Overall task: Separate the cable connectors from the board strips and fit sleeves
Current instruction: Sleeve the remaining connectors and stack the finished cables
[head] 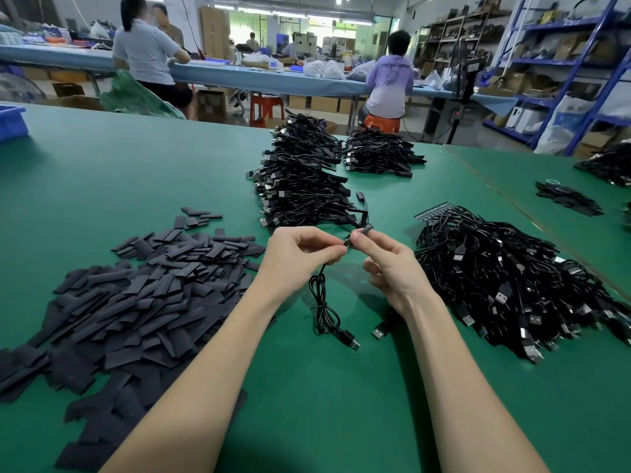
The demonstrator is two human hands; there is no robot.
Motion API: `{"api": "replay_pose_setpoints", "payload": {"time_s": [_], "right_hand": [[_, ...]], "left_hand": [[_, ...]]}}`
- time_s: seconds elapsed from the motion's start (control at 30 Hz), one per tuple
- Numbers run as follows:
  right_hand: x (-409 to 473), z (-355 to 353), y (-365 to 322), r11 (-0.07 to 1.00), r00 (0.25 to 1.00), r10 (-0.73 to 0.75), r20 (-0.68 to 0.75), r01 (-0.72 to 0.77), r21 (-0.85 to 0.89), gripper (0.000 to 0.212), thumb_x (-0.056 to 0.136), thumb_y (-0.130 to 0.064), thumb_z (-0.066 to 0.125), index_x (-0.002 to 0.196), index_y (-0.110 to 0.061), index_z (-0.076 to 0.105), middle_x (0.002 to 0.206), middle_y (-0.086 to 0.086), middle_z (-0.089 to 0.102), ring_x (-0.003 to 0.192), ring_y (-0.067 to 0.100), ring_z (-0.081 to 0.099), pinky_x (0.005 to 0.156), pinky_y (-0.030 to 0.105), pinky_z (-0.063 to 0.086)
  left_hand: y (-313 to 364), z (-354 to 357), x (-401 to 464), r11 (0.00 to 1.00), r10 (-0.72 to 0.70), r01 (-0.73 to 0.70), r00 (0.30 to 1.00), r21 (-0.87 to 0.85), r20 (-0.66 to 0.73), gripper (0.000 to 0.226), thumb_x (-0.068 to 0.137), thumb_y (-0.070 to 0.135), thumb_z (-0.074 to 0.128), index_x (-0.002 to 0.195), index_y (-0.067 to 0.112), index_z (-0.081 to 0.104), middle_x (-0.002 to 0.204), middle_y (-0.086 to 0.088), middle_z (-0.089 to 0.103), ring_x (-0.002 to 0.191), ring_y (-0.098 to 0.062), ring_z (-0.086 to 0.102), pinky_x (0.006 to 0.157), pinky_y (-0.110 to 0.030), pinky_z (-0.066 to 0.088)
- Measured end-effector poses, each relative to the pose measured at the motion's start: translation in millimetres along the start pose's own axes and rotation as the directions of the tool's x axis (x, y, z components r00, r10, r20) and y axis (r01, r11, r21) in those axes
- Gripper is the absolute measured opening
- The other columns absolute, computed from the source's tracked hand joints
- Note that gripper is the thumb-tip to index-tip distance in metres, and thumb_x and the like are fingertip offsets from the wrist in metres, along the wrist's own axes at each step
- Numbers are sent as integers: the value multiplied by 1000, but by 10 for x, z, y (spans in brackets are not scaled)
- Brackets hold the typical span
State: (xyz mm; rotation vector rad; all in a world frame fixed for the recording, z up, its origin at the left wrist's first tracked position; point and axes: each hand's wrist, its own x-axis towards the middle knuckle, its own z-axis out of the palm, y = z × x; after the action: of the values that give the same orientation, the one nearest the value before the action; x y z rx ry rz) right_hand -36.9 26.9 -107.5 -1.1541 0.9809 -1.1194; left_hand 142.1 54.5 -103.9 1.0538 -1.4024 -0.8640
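Above the green table mat (324,404), a thin black coiled cable (322,302) is pinched by the left hand (300,254); a short grey sleeve (364,230), at one o'clock from it, is pinched by the right hand (389,264). If tilted, the sleeve may be snagged on the connector.

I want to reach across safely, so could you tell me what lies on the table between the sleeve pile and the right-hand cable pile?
In the head view, both forearms and the held cable lie between the sleeve pile and the cable pile.
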Motion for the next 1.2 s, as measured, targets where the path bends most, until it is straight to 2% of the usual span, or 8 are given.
{"api": "replay_pose_setpoints", "payload": {"time_s": [0.2, 0.37, 0.57, 0.7, 0.83, 1.0, 1.2], "right_hand": [[-6, 4, 23, 1000, 999, 6, 38, -6, -2, 40, 60, -51, 89, 93, -29, 81, 90, -13, 70, 55, 6, 35, 43, 15, 25], [-17, -9, -4, 996, 1000, 21, -11, -20, 89, 28, 66, -46, 88, 90, -32, 81, 101, -9, 73, 54, 4, 38, 43, 13, 27], [-47, 1, -12, 991, 999, 36, -39, -31, 128, 26, 67, -43, 87, 89, -30, 82, 104, -4, 75, 55, 6, 33, 43, 15, 24], [-58, 33, -12, 991, 999, 41, -30, -37, 126, 25, 66, -43, 87, 87, -30, 82, 103, -4, 72, 54, 5, 33, 42, 15, 25], [-68, 58, -2, 991, 999, 44, -24, -41, 124, 18, 69, -40, 86, 84, -31, 82, 103, -4, 72, 53, 5, 34, 43, 15, 25], [-82, 56, 4, 992, 999, 42, 4, -42, 117, 23, 65, -44, 86, 84, -31, 81, 101, -7, 74, 57, 6, 35, 43, 14, 24], [-96, 67, 13, 998, 998, 31, 50, -34, 59, 24, 69, -46, 85, 89, -32, 82, 93, -10, 71, 54, 5, 35, 44, 15, 24]], "left_hand": [[-38, 9, -19, 1000, 11, -11, 1000, -24, -3, 8, 81, 8, 83, 88, 11, 81, 79, -4, 78, 72, -14, 72, 73, -22, 57], [-20, 10, 12, 999, 14, -12, 999, -36, 50, 14, 83, 8, 81, 92, 19, 81, 83, -5, 78, 77, -17, 74, 78, -26, 58], [4, -5, 9, 999, 39, -40, 998, 14, 53, 16, 84, 6, 80, 90, 21, 81, 82, 0, 78, 76, -13, 74, 75, -21, 56], [32, -9, 25, 998, 54, -56, 997, 29, 61, 15, 83, 7, 81, 91, 21, 82, 83, 0, 79, 78, -16, 75, 78, -24, 59], [41, -15, 18, 998, 55, -57, 996, 23, 65, 14, 83, 7, 81, 91, 19, 82, 83, 0, 79, 78, -16, 75, 77, -22, 58], [53, 0, 16, 998, 56, -56, 996, 12, 68, 14, 84, 6, 80, 91, 18, 81, 81, 1, 78, 75, -12, 73, 74, -21, 56], [30, 30, -12, 999, 18, -18, 1000, -38, 13, 12, 80, 9, 84, 85, 11, 74, 79, -8, 77, 74, -20, 75, 72, -23, 57]]}}
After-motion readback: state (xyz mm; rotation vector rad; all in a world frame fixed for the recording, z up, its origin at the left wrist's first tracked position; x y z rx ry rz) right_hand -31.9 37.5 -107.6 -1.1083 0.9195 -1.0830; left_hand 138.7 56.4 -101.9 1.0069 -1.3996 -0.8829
